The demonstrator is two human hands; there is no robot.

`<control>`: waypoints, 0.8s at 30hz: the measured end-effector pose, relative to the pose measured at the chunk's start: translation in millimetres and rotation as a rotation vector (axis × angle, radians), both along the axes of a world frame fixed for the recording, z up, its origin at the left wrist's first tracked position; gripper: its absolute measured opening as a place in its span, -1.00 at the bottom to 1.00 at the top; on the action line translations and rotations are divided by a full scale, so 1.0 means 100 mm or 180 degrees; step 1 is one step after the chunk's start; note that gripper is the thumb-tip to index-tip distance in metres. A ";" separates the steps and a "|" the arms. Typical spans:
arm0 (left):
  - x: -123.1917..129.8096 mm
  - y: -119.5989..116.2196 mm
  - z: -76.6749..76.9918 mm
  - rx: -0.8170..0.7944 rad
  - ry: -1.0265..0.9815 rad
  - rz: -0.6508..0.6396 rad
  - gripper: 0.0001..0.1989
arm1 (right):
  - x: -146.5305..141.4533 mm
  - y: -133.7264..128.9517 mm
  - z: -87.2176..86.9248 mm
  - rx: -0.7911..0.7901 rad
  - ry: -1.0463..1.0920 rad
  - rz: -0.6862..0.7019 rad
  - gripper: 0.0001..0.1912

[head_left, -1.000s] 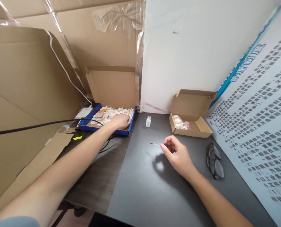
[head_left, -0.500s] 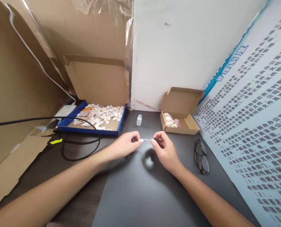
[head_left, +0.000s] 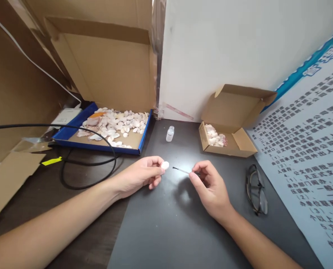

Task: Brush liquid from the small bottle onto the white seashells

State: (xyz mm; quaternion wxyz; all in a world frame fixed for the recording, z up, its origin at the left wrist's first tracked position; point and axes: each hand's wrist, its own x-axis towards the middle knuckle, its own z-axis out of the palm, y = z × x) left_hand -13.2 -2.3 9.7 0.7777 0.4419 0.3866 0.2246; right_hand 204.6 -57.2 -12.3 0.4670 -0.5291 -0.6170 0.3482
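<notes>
A small white shell (head_left: 165,165) is pinched between the thumb and fingers of my left hand (head_left: 144,173). My right hand (head_left: 211,188) grips a thin brush (head_left: 181,170) whose dark tip points left at the shell, with a small gap between them. Behind both hands stands an uncapped small glass bottle (head_left: 170,134) with whitish contents. The blue-edged box (head_left: 140,144) at the left holds many pale shells (head_left: 121,125). At the right, a small cardboard box (head_left: 225,150) with its lid up has a pile of shells (head_left: 215,136) on its left side.
Dark-framed glasses (head_left: 256,189) lie on the grey mat (head_left: 155,231) at the right. A black cable (head_left: 62,172) loops before the blue-edged box, near a yellow tag (head_left: 52,161). Cardboard (head_left: 12,183) lies at the left. A printed sheet (head_left: 309,179) leans at the right.
My hands have moved apart, and the brush tip has come away from the shell. The shell now faces the camera more. The view has shifted, and the boxes appear larger.
</notes>
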 end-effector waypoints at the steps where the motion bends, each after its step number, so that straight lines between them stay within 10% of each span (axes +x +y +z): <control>1: 0.00 0.00 0.00 -0.0058 -0.0052 -0.0020 -0.79 | 0.00 0.00 0.00 -0.0012 -0.0015 -0.0001 -0.86; 17: -0.05 -0.02 -0.02 -0.0145 -0.0554 -0.0439 -0.87 | 0.05 0.11 -0.02 0.0259 0.0068 -0.0331 -0.79; 24: -0.06 -0.02 -0.04 -0.0145 -0.0831 -0.0689 -0.88 | -0.02 0.68 0.51 0.0742 -0.0402 -0.0544 -0.77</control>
